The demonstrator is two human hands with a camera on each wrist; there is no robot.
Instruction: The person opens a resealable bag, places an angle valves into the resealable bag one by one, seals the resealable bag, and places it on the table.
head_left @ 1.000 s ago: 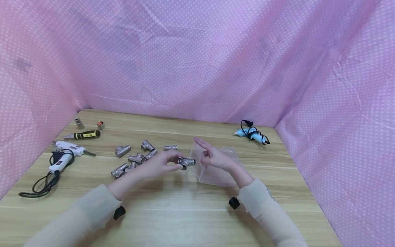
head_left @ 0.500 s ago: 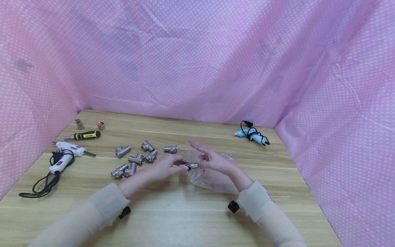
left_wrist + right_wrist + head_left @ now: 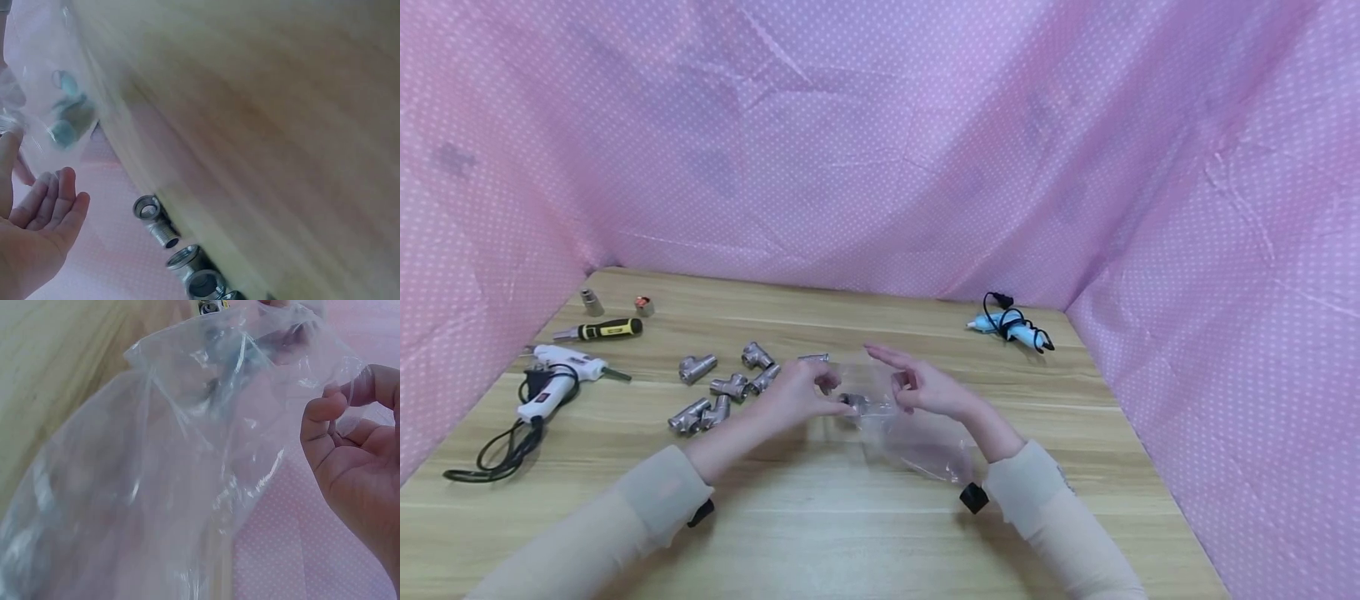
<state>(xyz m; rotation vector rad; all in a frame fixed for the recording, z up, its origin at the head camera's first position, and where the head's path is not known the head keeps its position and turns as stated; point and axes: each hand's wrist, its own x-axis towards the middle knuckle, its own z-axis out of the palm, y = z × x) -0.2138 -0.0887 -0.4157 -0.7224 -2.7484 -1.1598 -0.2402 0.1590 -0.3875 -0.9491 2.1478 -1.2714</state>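
My right hand point(image 3: 931, 390) pinches the edge of a clear plastic bag point(image 3: 928, 446) between curled fingers, the index finger extended. The bag spreads wide across the right wrist view, its film point(image 3: 206, 456) hanging from that hand. At the bag's mouth is a metal tee pipe fitting point(image 3: 856, 405), partly seen through the plastic. My left hand point(image 3: 797, 393) is just left of it, thumb close to the fitting. In the left wrist view the left hand's fingers point(image 3: 53, 206) stand apart from the thumb, with nothing between them. Whether the thumb touches the fitting I cannot tell.
Several more tee fittings point(image 3: 730, 387) lie left of the bag, one point(image 3: 814, 358) behind the left hand. At far left are a white glue gun point(image 3: 561, 379) with cord, a yellow-black screwdriver point(image 3: 610, 328) and two small metal pieces point(image 3: 592, 302). A blue glue gun point(image 3: 1011, 327) lies back right.
The left hand has carried the tee fitting rightward to the bag's mouth, and its fingers have spread off it. The bag has sagged toward the front; the right hand stays nearly in place.
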